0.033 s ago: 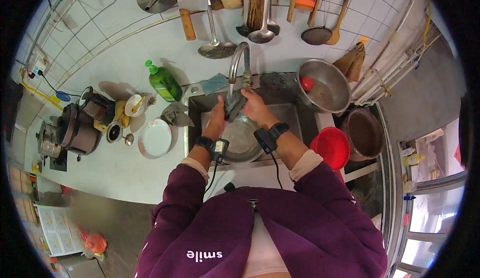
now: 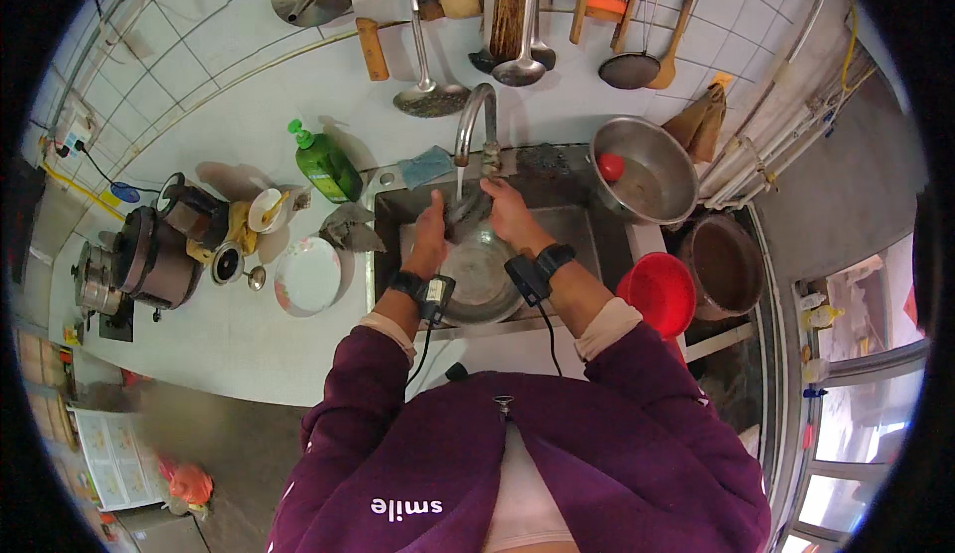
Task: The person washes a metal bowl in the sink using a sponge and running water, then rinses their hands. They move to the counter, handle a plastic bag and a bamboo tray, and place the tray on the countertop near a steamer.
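Note:
My left hand (image 2: 430, 235) and my right hand (image 2: 509, 217) are closed on opposite sides of a dark grey, wet-looking thing (image 2: 466, 217), whose kind I cannot make out. They hold it under the curved metal faucet (image 2: 490, 120), and a thin stream of water falls onto it. Below my hands, a round grey basin (image 2: 497, 308) sits in the metal sink (image 2: 572, 235). My fingertips are partly hidden behind the dark thing.
Left of the sink are a grey rag (image 2: 348, 227), a green pump bottle (image 2: 328, 167), a white plate (image 2: 306, 275) and a rice cooker (image 2: 154, 260). To the right stand a metal bowl (image 2: 652, 190) holding something red, and a red basin (image 2: 657, 294). Utensils hang above.
The dark grey thing has turned or changed shape slightly between my hands and looks rounder now. Both hands stay in nearly the same place.

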`<action>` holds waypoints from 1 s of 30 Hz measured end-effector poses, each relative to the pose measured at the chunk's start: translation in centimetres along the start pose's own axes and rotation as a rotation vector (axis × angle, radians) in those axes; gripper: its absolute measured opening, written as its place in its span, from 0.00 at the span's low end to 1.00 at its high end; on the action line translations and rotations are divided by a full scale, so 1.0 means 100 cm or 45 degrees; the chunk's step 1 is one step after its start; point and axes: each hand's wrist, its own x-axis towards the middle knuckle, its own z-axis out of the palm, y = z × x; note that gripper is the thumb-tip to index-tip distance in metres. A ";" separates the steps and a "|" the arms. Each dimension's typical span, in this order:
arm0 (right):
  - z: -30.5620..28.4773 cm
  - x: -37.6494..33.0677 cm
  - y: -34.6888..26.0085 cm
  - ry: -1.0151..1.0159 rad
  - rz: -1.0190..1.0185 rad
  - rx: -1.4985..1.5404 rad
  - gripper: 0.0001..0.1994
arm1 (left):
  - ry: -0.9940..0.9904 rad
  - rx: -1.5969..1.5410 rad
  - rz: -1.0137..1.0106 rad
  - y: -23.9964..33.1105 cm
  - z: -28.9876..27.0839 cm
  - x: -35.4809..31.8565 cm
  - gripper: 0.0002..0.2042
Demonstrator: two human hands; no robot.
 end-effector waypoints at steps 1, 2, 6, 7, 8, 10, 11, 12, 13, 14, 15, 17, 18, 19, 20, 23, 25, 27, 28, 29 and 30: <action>-0.005 -0.004 0.000 0.014 -0.124 -0.448 0.14 | 0.067 0.057 0.017 0.000 -0.003 0.005 0.22; -0.006 -0.009 0.002 0.124 -0.098 -0.697 0.15 | 0.008 0.012 0.107 0.000 -0.004 0.011 0.22; 0.016 -0.037 0.000 0.140 -0.010 -0.463 0.19 | -0.083 -0.162 0.177 0.003 0.003 0.017 0.21; 0.024 -0.042 -0.001 0.097 0.040 -0.192 0.19 | -0.096 -0.196 0.168 0.003 0.008 0.014 0.20; 0.033 -0.040 -0.003 0.066 0.100 0.004 0.19 | 0.023 -0.067 0.235 0.003 0.014 0.011 0.20; 0.047 -0.026 -0.006 0.037 0.239 0.321 0.20 | 0.283 0.180 0.394 -0.002 0.027 0.004 0.19; 0.049 -0.019 -0.006 0.104 0.327 0.407 0.20 | 0.317 0.146 0.404 -0.006 0.031 -0.003 0.19; 0.050 -0.013 -0.005 0.091 0.318 0.475 0.19 | 0.332 0.116 0.446 -0.011 0.035 -0.008 0.19; 0.049 -0.008 -0.004 0.153 0.322 0.507 0.19 | 0.405 0.047 0.474 -0.013 0.039 -0.011 0.20; 0.048 -0.005 -0.002 0.296 0.354 0.523 0.19 | 0.277 -0.061 0.448 -0.014 0.041 -0.012 0.22; 0.048 -0.004 0.001 0.168 0.289 0.550 0.19 | 0.209 -0.207 0.404 -0.012 0.041 -0.012 0.25; 0.050 -0.005 0.008 0.181 0.226 0.549 0.18 | 0.094 -0.464 0.109 -0.005 0.039 -0.010 0.29; 0.053 -0.007 0.011 0.036 0.129 0.403 0.16 | 0.046 -0.575 -0.144 0.010 0.030 -0.005 0.31; 0.059 -0.007 0.016 0.002 0.047 0.235 0.15 | 0.024 -0.611 -0.219 0.010 0.031 -0.006 0.32; 0.063 -0.008 0.019 -0.081 -0.034 0.079 0.15 | 0.004 -0.647 -0.295 0.016 0.030 -0.005 0.34; 0.063 -0.008 0.019 0.034 -0.146 -0.381 0.16 | 0.036 -0.606 -0.092 0.016 0.038 -0.009 0.38; 0.059 -0.005 0.019 0.083 -0.209 -0.457 0.14 | -0.036 -0.566 0.059 0.017 0.041 -0.012 0.38; 0.056 0.000 0.018 0.203 -0.151 -0.409 0.11 | 0.017 -0.569 0.047 0.017 0.039 -0.013 0.38; 0.056 0.002 0.017 0.242 -0.266 -0.573 0.10 | 0.106 -0.585 -0.009 0.018 0.035 -0.013 0.38; 0.057 0.004 0.016 0.332 -0.337 -0.754 0.08 | 0.190 -0.586 -0.033 0.019 0.030 -0.013 0.38; 0.061 0.007 0.015 0.458 -0.305 -0.961 0.08 | 0.217 -0.524 -0.094 0.019 0.026 -0.013 0.37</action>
